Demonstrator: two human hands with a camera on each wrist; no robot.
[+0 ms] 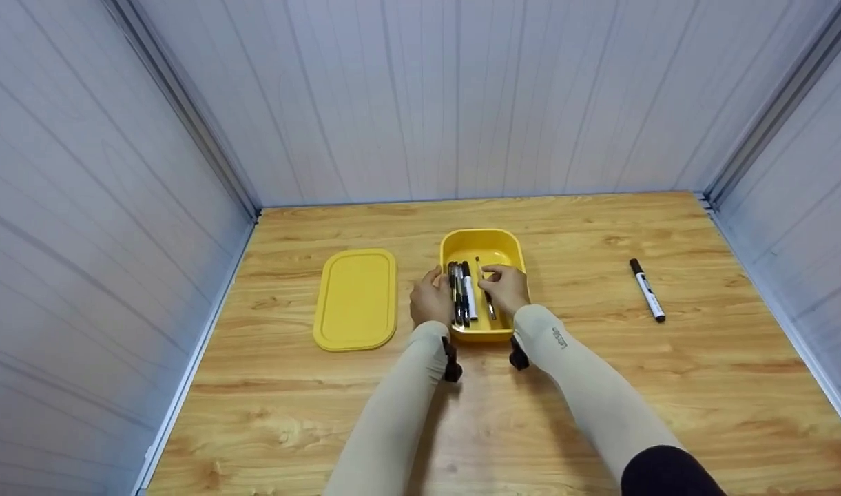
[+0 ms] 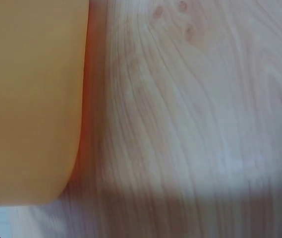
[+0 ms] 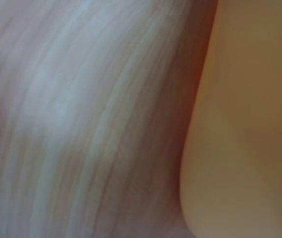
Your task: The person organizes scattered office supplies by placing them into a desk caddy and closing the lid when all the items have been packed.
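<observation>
A yellow rectangular box point(image 1: 488, 335) stands uncovered on the wooden table in the head view. Inside, my right hand point(image 1: 508, 288) pinches a slim pen point(image 1: 490, 304) between thumb and fingers, the pen slanting lengthwise over the box floor. To its left, several dark pens point(image 1: 458, 296) and a white marker with a black cap point(image 1: 469, 293) lie side by side. My left hand point(image 1: 430, 301) rests against the box's left side, fingers at the rim. Both wrist views show only the box's outer wall point(image 2: 29, 99) and the tabletop, with the hands' work hidden.
A yellow lid point(image 1: 355, 300) lies flat left of the box. Off to the right, another black-and-white marker point(image 1: 647, 291) lies on the wooden table point(image 1: 572, 220). Pale panel walls point(image 1: 420, 103) enclose the back and both sides.
</observation>
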